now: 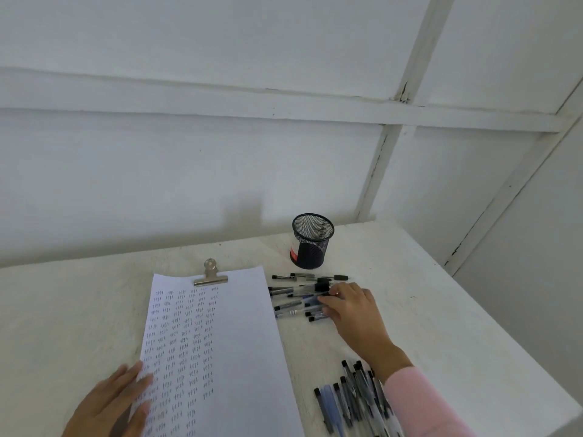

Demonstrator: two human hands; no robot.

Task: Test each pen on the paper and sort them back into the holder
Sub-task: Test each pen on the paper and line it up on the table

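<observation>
Near the right edge of the paper (227, 342), scattered pens (293, 298) are laid on the tabletop (441, 310), long axes mostly crosswise, left to right. Over the pile's right end the right hand (350, 305) is lowered; its fingers (328, 299) are bent onto the barrels, though whether one is pinched cannot be told. The paper's lower left edge is pressed by the left hand (116, 402), fingers straight. Beyond the pile the mesh holder (310, 241) is stood upright (no pen seen inside). A second pen cluster (353, 395) is heaped nearer, beside the right forearm.
</observation>
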